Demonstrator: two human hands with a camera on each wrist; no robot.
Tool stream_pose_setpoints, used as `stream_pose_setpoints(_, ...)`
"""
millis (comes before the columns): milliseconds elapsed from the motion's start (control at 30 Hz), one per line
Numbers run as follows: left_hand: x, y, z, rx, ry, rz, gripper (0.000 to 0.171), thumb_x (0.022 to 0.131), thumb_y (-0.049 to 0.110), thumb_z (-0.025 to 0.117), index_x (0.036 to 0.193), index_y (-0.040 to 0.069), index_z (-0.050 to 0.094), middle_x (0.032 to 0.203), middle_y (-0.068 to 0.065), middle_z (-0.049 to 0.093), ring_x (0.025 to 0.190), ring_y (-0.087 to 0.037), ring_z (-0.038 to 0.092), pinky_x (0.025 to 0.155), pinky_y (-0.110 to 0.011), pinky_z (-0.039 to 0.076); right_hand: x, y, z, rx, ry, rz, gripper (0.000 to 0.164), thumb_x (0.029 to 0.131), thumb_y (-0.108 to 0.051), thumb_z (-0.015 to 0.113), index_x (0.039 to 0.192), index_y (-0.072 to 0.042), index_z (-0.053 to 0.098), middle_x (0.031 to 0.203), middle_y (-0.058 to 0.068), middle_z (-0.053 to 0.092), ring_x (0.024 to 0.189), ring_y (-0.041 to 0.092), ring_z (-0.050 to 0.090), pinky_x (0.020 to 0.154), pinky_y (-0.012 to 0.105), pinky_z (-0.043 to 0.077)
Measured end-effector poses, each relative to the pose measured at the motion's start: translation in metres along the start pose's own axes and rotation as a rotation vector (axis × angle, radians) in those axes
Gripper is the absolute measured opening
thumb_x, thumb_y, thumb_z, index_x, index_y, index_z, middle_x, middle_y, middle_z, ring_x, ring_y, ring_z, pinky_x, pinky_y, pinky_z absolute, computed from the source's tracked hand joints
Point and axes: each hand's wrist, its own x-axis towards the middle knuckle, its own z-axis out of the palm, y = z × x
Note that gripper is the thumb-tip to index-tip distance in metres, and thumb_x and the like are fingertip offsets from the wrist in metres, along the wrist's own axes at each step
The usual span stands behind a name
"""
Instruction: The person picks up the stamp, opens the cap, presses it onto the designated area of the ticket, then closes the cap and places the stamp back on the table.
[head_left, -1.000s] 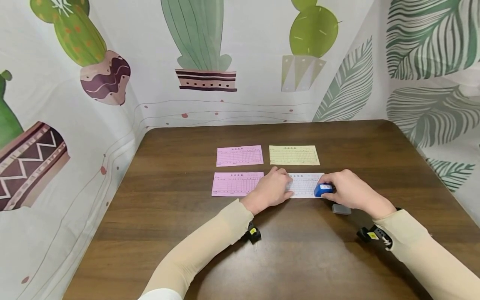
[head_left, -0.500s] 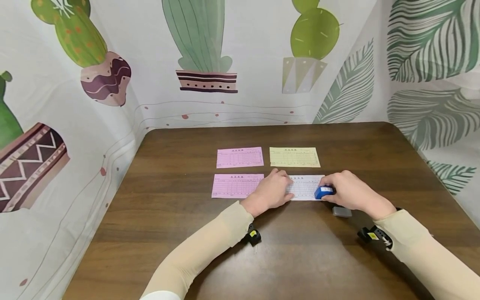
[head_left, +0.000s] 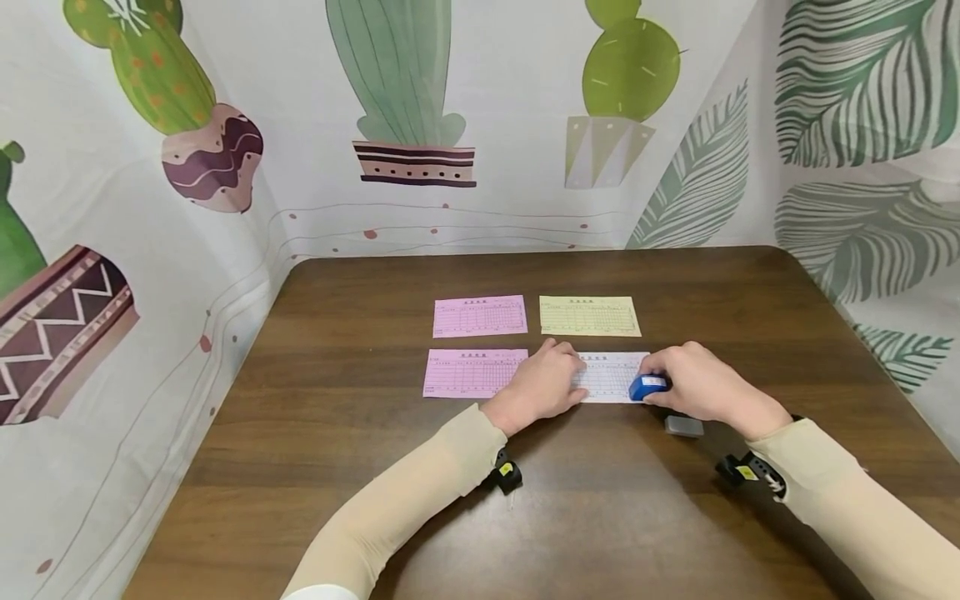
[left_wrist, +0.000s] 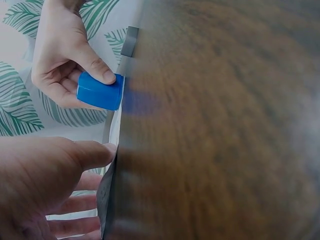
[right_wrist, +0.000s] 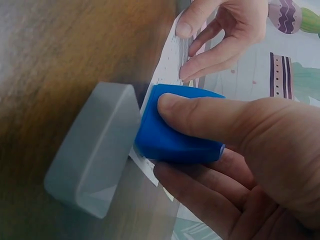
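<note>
My right hand grips a blue stamp between thumb and fingers, its base down at the right end of a white printed form. In the right wrist view, the thumb lies along one side of the blue stamp, with fingers on the opposite side. My left hand rests on the left end of the white form, fingers extended, thumb at its near edge, as the left wrist view also shows. A grey translucent cap lies on the table just below my right hand.
Left of the white form lies a pink form, partly covered by my left hand. Behind are another pink form and a yellow form. The brown wooden table ends at a patterned cloth backdrop.
</note>
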Motion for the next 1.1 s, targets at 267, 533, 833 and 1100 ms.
stream_pose_setpoints(267,-0.0003,0.0027,-0.0003,-0.005,-0.006,0.001,0.038,0.101,0.042,0.072,0.129,0.018,0.077,0.134,0.003,0.074,0.136,-0.013,0.06,0.13,-0.036,0.033,-0.0037,0.0022,0.0024,0.017,0.003,0.004,0.023,0.08,-0.017,0.094,0.099,-0.012,0.081,0.095,0.004,0.081,0.073,0.01,0.066,0.076,0.043,0.067)
stream_pose_setpoints(533,-0.0015,0.004,-0.0041,0.002,-0.007,-0.007,0.038,0.101,0.042,0.072,0.131,0.019,0.076,0.136,0.004,0.073,0.137,-0.012,0.059,0.131,-0.035,0.032,-0.0044,0.0022,0.0001,0.005,0.022,-0.014,0.02,0.08,-0.016,0.094,0.095,-0.014,0.081,0.09,-0.001,0.079,0.07,0.007,0.062,0.072,0.037,0.066)
stream_pose_setpoints(833,-0.0006,0.0034,-0.003,-0.008,-0.004,-0.006,0.039,0.101,0.041,0.072,0.131,0.018,0.076,0.136,0.003,0.073,0.137,-0.013,0.059,0.131,-0.034,0.032,-0.005,0.0028,0.0005,-0.008,0.026,-0.03,0.02,0.081,-0.016,0.093,0.096,-0.014,0.08,0.089,-0.002,0.078,0.069,0.006,0.059,0.068,0.031,0.061)
stream_pose_setpoints(1100,-0.0006,0.0039,-0.0022,-0.026,-0.005,-0.03,0.038,0.1,0.04,0.073,0.132,0.019,0.076,0.136,0.004,0.073,0.138,-0.012,0.058,0.131,-0.034,0.031,-0.0043,0.0016,-0.0052,0.037,0.005,-0.051,0.016,0.086,-0.015,0.089,0.097,-0.016,0.078,0.083,-0.01,0.071,0.068,0.003,0.053,0.064,0.021,0.05)
